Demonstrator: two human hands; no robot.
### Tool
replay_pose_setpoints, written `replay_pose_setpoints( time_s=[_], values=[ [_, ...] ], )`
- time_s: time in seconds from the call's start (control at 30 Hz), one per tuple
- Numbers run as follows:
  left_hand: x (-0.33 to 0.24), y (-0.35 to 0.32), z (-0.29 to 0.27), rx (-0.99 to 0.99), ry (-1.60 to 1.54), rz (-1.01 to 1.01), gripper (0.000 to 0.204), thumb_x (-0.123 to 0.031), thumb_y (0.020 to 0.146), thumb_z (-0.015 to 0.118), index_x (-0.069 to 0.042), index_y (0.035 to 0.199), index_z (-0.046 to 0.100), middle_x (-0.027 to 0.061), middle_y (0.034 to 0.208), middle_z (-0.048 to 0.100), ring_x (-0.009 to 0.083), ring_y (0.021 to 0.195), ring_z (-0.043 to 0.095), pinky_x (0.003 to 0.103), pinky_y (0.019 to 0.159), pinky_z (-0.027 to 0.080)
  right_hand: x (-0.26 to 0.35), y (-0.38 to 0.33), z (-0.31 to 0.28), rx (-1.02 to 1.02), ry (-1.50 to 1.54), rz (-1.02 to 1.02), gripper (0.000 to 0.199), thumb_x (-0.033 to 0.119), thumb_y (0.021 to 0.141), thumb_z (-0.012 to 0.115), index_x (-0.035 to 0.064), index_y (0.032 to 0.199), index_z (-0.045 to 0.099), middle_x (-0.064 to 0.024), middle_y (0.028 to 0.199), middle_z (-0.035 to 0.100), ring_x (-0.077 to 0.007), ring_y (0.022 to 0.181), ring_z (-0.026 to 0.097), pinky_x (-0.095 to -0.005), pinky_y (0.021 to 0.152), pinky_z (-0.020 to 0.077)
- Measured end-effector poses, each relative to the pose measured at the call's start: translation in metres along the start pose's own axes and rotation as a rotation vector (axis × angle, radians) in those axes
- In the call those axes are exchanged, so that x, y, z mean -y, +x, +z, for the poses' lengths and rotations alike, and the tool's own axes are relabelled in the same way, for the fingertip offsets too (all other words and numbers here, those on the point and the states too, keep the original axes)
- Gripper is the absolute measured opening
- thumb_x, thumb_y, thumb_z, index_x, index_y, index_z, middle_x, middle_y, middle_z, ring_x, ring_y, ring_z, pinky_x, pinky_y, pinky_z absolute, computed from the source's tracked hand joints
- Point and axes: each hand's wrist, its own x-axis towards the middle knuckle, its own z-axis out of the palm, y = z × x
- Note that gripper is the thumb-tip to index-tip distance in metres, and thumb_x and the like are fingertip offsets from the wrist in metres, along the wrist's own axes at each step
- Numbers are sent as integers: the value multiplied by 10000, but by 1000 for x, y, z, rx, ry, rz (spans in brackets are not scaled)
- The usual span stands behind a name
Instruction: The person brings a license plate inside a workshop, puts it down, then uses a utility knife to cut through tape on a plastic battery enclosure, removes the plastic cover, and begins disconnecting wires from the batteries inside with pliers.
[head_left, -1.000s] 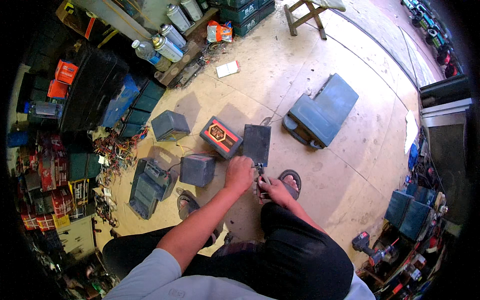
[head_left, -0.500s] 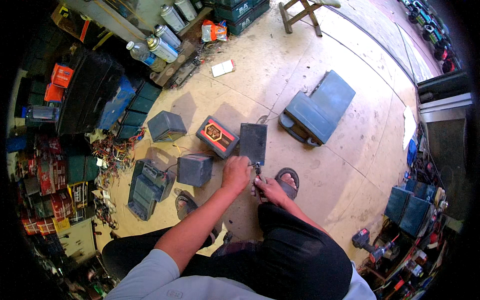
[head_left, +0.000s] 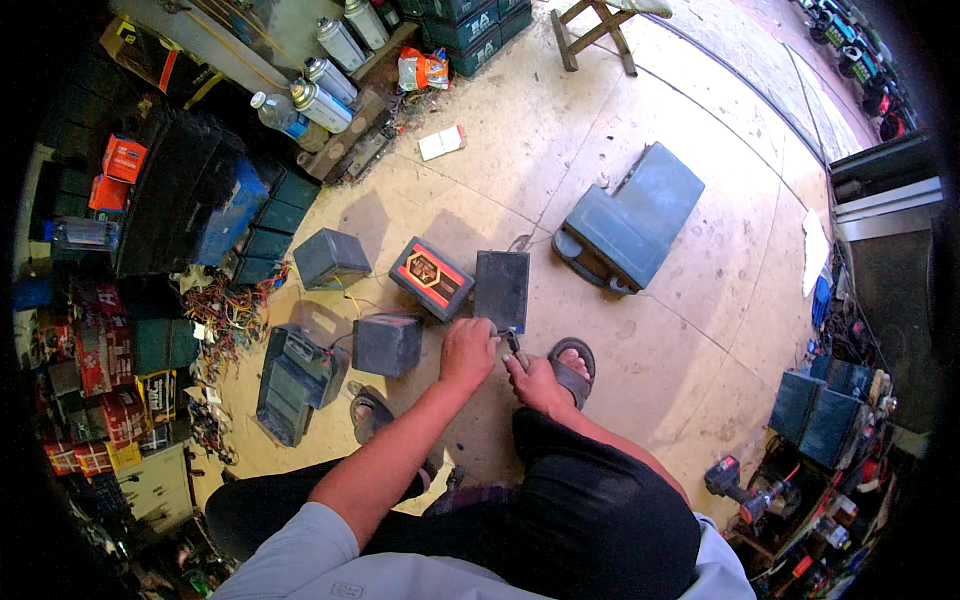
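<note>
A dark rectangular battery [head_left: 501, 284] lies on the floor in front of my feet, with a bit of blue at its near edge. My left hand [head_left: 468, 352] is closed at that battery's near left corner; what its fingers pinch is hidden. In my right hand [head_left: 538, 382] is a small hand tool [head_left: 516, 347] with a dark head and a light brown handle. The tool's head reaches up to the battery's near edge, close to my left fingertips. Just left of it sits a battery with a red and black label [head_left: 432, 277].
Two dark block batteries [head_left: 387, 344] [head_left: 332, 258] and an open dark casing [head_left: 298, 385] stand to the left, joined by thin wires. A blue-grey plastic case [head_left: 632, 220] lies right of centre. My sandalled feet flank the work. A cordless drill [head_left: 745, 490] lies at lower right.
The tool in my right hand has turned, so its light brown handle now shows. My left hand has shifted slightly left and down in the picture, as has the whole scene.
</note>
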Motion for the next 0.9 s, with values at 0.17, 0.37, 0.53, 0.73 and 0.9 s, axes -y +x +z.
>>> replay_pose_setpoints(
  time_s=[0.17, 0.37, 0.53, 0.73, 0.9],
  values=[
    [16, -16, 8, -164, -295, -224, 157, -116, 874, 722, -42, 998, 659, 165, 992, 706, 383, 943, 668, 459, 838, 519, 26, -20, -6, 158, 211, 90, 302, 355, 1064, 589, 59, 1041, 646, 9, 776, 607, -98, 645, 543, -281, 555, 439],
    [24, -22, 11, -226, -328, -260, 178, -141, 938, 681, -39, 1080, 647, 177, 1042, 714, 392, 989, 679, 438, 864, 531, 45, -26, -18, 328, 91, 81, 320, 346, 1070, 578, 36, 1114, 641, -20, 883, 647, -122, 790, 576, -338, 683, 505],
    [29, -21, 13, -138, -262, -313, 219, -174, 956, 662, -37, 1122, 622, 200, 1048, 702, 425, 983, 664, 490, 854, 519, 23, -3, -7, 338, -28, 24, 302, 314, 1064, 569, 18, 1053, 630, -49, 865, 666, -160, 754, 600, -375, 684, 510],
    [55, -20, 13, -87, -192, -180, 210, -183, 928, 687, -37, 1071, 639, 210, 991, 696, 437, 924, 649, 531, 826, 502, 48, 5, -7, 329, -328, 28, 347, 323, 1025, 572, -19, 1012, 630, -140, 779, 667, -225, 713, 656, -415, 691, 526],
    [48, -11, 4, -24, -239, -202, 175, -177, 872, 757, -33, 936, 682, 185, 915, 708, 396, 888, 672, 479, 804, 524, 34, 16, -9, 252, -362, -96, 344, 333, 995, 604, -8, 1023, 639, -135, 760, 675, -262, 659, 676, -437, 652, 526]
  ],
)
